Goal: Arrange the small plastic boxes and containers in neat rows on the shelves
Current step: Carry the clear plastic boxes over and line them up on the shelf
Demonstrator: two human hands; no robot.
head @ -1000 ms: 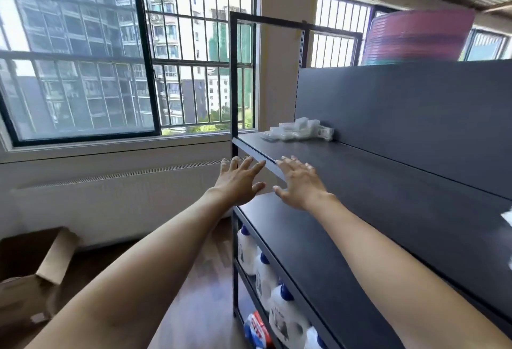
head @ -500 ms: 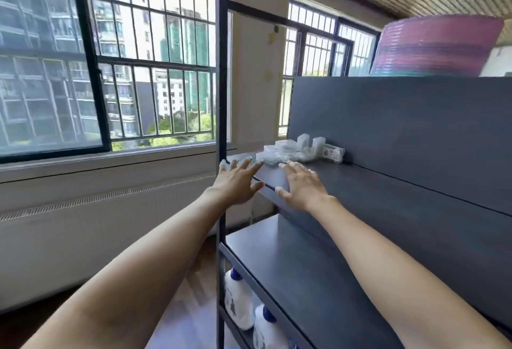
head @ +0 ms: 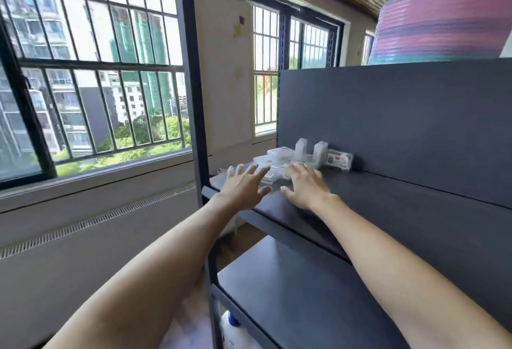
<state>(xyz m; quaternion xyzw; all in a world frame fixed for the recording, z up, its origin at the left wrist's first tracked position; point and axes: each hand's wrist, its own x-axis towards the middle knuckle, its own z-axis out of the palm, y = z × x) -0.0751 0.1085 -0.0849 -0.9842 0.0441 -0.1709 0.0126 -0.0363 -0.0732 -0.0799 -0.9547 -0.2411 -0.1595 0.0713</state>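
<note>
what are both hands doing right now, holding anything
Left hand: open, fingers spread, holding nothing, reaching toward the clear plastic boxes.
Right hand: open, fingers straight, holding nothing, beside the boxes on the shelf.

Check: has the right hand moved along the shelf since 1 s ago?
Yes. The right hand has advanced along the shelf toward the clear plastic boxes at its far end; its fingertips now reach them.
</note>
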